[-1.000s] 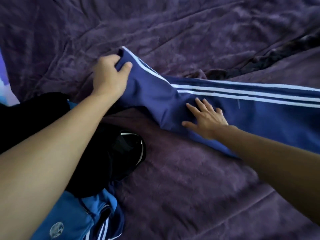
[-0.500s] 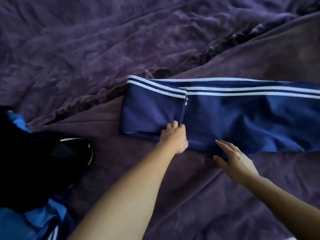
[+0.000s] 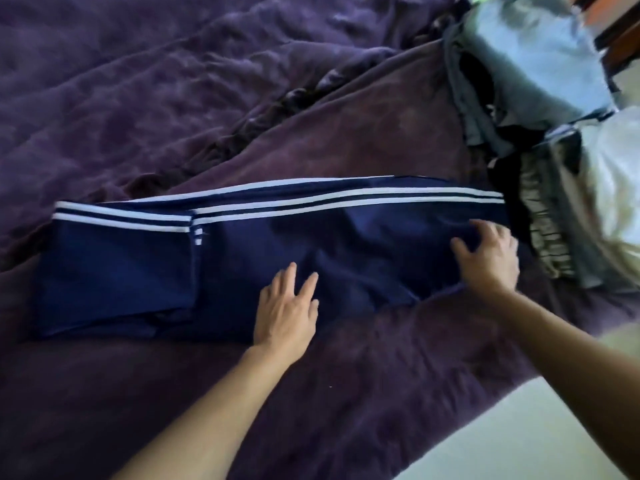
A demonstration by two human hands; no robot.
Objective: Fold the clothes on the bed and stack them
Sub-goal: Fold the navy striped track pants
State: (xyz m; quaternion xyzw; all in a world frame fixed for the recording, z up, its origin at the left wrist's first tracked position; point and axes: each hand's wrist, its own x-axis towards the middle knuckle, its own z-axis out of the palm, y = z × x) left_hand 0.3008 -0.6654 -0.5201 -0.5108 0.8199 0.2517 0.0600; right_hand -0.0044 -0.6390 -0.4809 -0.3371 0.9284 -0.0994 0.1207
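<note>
Navy white-striped track pants [image 3: 263,258], purple bedspread [image 3: 138,81]

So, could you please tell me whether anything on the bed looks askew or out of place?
Slightly: the folded-over end of the navy track pants sits askew, its white stripes angled against the stripes on the long part. Creases show between the left hand and right hand, both resting on the fabric.
</note>
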